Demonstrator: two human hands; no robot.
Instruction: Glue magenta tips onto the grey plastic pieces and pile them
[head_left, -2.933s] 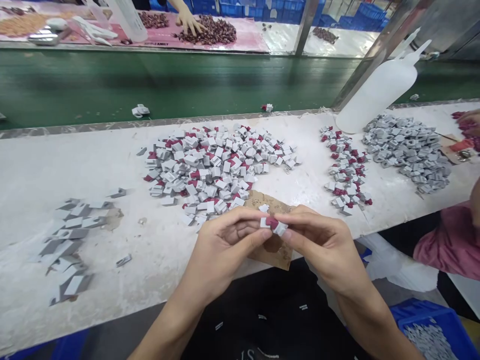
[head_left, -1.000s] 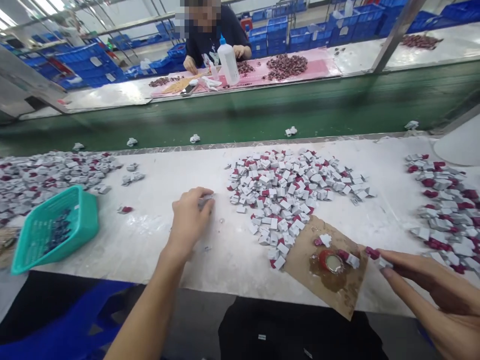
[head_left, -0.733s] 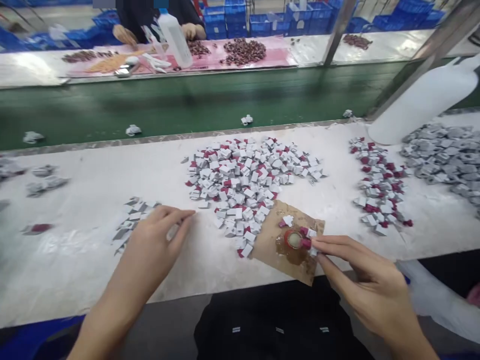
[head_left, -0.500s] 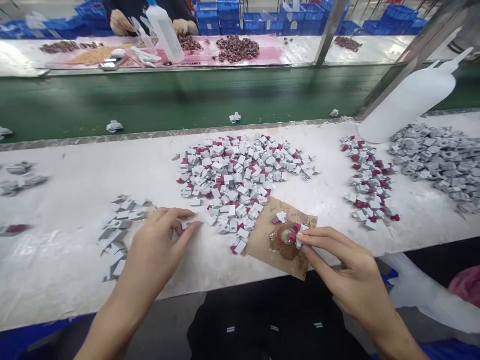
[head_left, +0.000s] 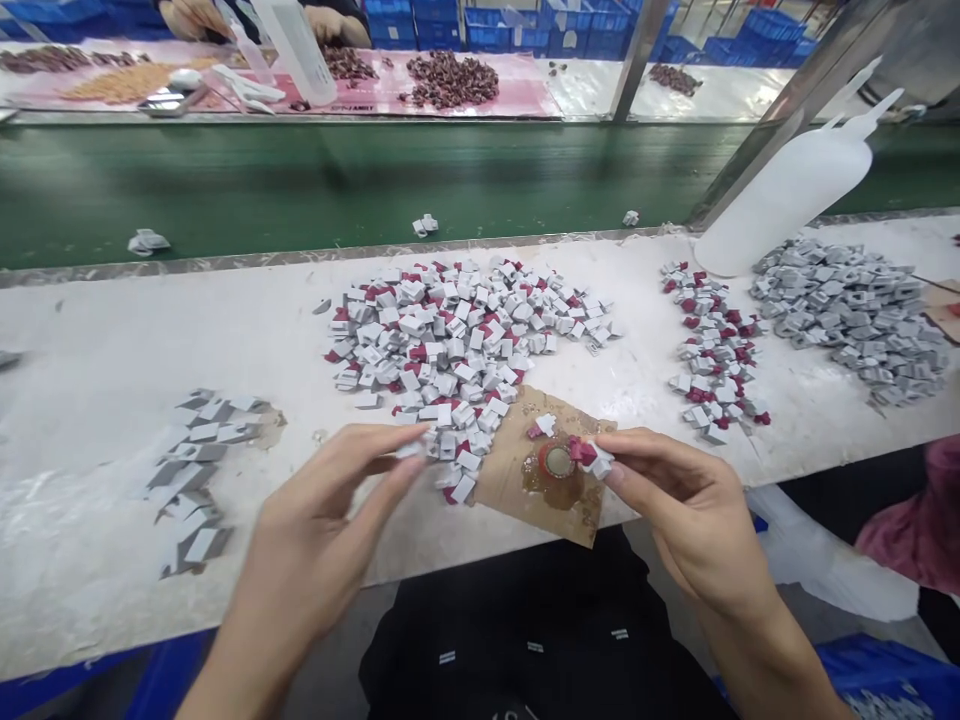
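The parts pile [head_left: 450,330] (cardboard [head_left: 504,478] beside it) crowds the left hand [head_left: 322,530].

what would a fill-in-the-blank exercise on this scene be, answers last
The maroon-and-grey piece over the brown sheet is held by the person's ____ hand.
The grey parts left of the big pile lie nearer the ____ hand.
The belt beyond the table is coloured ____.
The round disc on that sheet has a ____-coloured rim.

Missing words: right; left; green; red.
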